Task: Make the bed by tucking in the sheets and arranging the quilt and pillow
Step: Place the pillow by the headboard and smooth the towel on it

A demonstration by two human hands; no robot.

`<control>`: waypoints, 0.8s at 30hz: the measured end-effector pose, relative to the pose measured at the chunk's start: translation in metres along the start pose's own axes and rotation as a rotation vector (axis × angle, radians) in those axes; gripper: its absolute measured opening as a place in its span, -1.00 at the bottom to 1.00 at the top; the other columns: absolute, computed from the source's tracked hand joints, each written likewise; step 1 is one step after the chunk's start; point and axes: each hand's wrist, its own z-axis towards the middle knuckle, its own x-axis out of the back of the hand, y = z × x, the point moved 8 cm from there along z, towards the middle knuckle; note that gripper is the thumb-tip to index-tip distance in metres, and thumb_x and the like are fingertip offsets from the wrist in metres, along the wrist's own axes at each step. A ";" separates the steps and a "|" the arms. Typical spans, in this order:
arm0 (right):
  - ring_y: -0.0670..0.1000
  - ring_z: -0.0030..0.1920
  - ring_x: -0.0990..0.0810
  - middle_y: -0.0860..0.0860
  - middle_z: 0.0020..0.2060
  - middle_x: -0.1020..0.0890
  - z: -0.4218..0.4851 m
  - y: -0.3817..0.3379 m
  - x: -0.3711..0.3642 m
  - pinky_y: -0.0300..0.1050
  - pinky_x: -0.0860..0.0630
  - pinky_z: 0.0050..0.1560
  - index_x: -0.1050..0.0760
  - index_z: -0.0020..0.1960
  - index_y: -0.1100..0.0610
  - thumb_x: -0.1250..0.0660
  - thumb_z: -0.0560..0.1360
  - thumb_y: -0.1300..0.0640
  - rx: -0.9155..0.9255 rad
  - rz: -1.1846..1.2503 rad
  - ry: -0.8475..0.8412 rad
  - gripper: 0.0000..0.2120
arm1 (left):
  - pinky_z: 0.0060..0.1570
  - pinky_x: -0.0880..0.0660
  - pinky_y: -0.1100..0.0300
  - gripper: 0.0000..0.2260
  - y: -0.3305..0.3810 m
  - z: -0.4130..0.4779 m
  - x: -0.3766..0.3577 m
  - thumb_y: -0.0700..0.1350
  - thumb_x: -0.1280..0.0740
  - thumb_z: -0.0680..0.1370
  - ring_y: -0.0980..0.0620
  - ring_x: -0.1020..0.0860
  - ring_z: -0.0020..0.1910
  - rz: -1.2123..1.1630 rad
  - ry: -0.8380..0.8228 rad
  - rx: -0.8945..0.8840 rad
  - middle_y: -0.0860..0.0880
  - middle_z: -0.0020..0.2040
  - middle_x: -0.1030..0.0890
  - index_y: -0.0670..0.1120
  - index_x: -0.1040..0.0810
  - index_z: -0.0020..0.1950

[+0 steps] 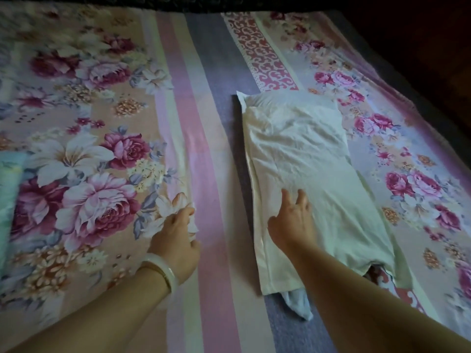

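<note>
Both hands are on the bed: the left hand [175,235] pinches the soft floral sheet [84,123] at its edge, while the right hand [293,220] rests with fingers spread on the near end of the pillow [305,154]. The pillow lies right of centre, looks light and limp, and is probably best lifted by its corners.

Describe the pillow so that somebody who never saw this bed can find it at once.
Start from the big flowered sheet that fills the view. Right of its grey-blue middle stripe lies the pillow, with the right hand flat on it. It is the only plain white cloth; around it are flowers and stripes.
</note>
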 end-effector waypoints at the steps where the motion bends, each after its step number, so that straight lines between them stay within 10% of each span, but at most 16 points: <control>1: 0.22 0.54 0.04 0.14 0.55 0.05 0.008 0.005 0.000 0.16 -0.16 0.47 -0.03 0.53 0.01 -0.21 0.48 0.24 0.003 -0.037 0.002 -0.31 | 0.25 -0.40 0.00 -0.50 0.008 0.003 -0.010 -0.21 -0.29 0.51 -0.08 -0.44 0.26 -0.013 -0.009 0.005 -0.06 0.34 -0.38 -0.01 -0.25 0.42; 6: 0.25 0.53 0.27 0.16 0.55 0.22 0.053 0.046 0.002 0.33 0.11 0.47 0.08 0.55 -0.05 -0.24 0.47 0.14 0.016 -0.103 -0.071 -0.24 | 0.23 -0.42 -0.01 -0.53 0.051 0.028 -0.059 -0.18 -0.30 0.53 -0.06 -0.45 0.23 -0.063 0.009 0.084 -0.03 0.35 -0.38 -0.02 -0.25 0.41; 16: 0.21 0.53 0.06 0.08 0.54 0.10 0.110 0.106 0.013 0.26 -0.12 0.44 -0.02 0.45 -0.20 -0.29 0.39 0.10 0.172 0.079 -0.334 -0.26 | 0.11 -0.35 0.13 -0.36 0.112 0.082 -0.144 -0.10 -0.33 0.54 -0.18 -0.41 0.31 -0.199 0.042 0.522 -0.16 0.43 -0.33 -0.12 -0.08 0.53; 24: 0.23 0.36 -0.35 0.11 0.39 -0.19 0.142 0.114 0.005 0.13 -0.44 0.28 -0.06 0.46 -0.15 -0.36 0.26 -0.17 0.169 0.247 -0.496 -0.14 | 0.36 -0.27 0.02 -0.06 0.105 0.094 -0.176 0.23 -0.46 0.36 -0.19 -0.30 0.42 -0.357 0.046 0.709 -0.18 0.47 -0.28 -0.20 -0.11 0.52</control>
